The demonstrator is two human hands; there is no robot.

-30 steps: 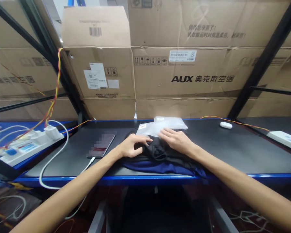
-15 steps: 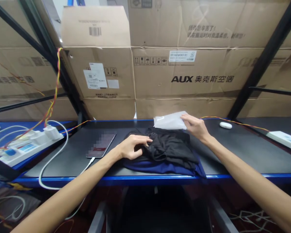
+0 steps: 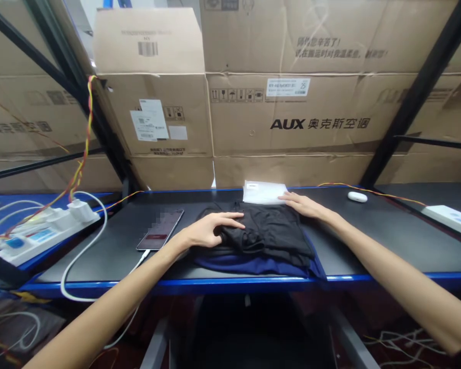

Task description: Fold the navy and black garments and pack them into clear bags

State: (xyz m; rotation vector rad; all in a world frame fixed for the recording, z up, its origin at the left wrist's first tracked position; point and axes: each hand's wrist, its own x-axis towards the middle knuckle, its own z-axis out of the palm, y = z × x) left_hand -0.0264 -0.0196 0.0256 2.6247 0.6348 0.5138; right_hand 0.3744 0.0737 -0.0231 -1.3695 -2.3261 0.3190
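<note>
Black cloth is lying over blue cloth, at the table's 6 o'clock. Left hand is resting at its 9, fingers parted, pinch unclear; right hand, fingers outstretched, is touching packet at 12. Light pressing is likely limiting creases.

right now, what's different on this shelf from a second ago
The right hand has moved right, carrying the nearer white bag back and right, apparently onto the farther one; its fingers rest at the bag's right end. The left hand on the black garment, the navy cloth beneath, the smartphone and the small white case stayed put.
</note>
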